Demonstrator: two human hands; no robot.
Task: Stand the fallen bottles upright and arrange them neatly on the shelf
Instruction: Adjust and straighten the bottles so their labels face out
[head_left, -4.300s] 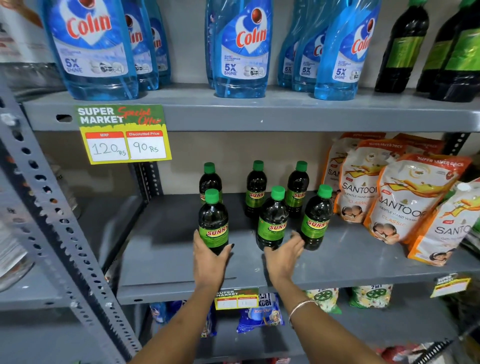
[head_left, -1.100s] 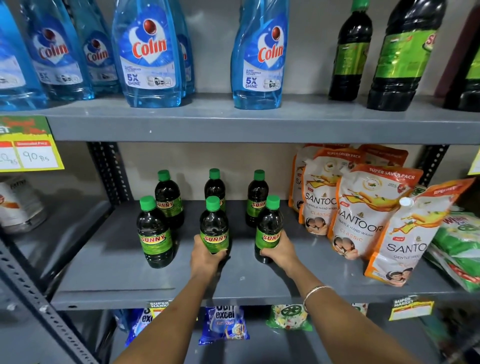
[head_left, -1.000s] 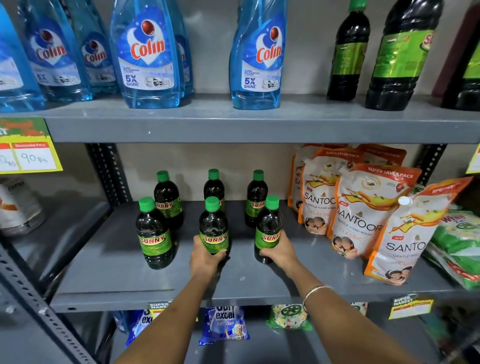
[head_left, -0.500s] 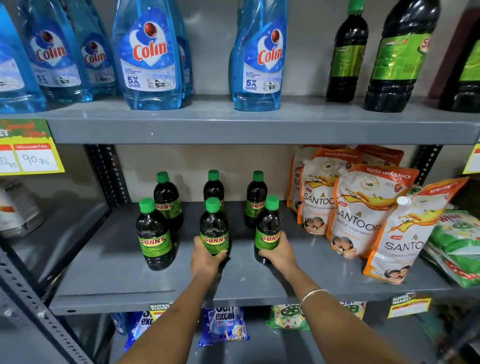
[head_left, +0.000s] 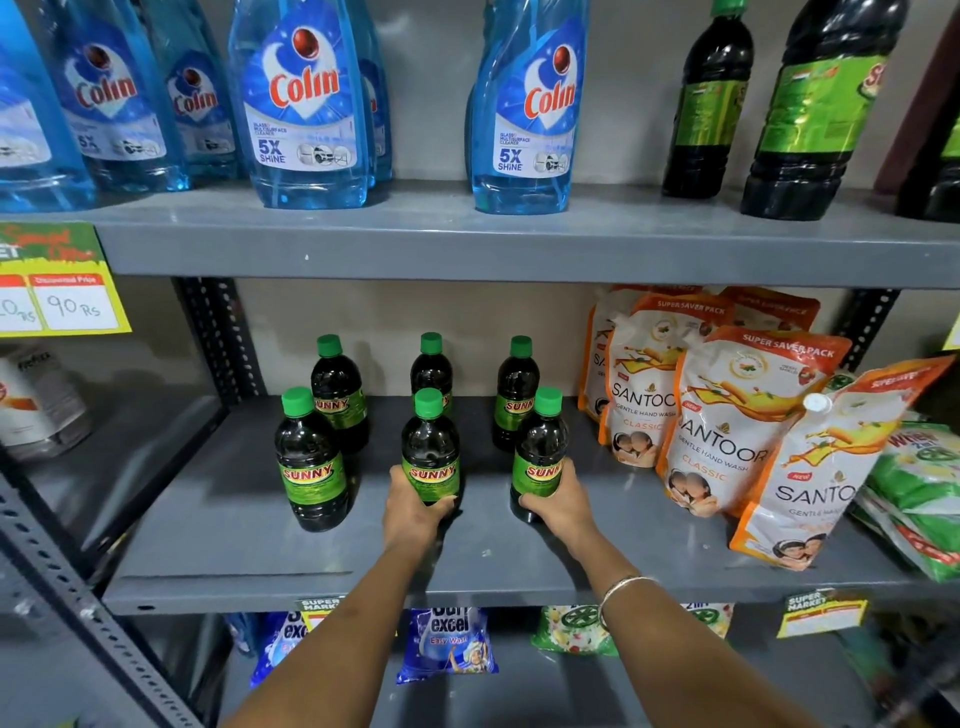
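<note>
Two front bottles gripped, left hand (head_left: 413, 512) and right hand (head_left: 561, 504), near shelf edge (head_left: 234, 592).

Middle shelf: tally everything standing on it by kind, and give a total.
Sunny bottles, green caps: 6
Santoor hand wash pouches: 5 visible
Green packets at right edge: count unclear
Total countable: 11
</note>
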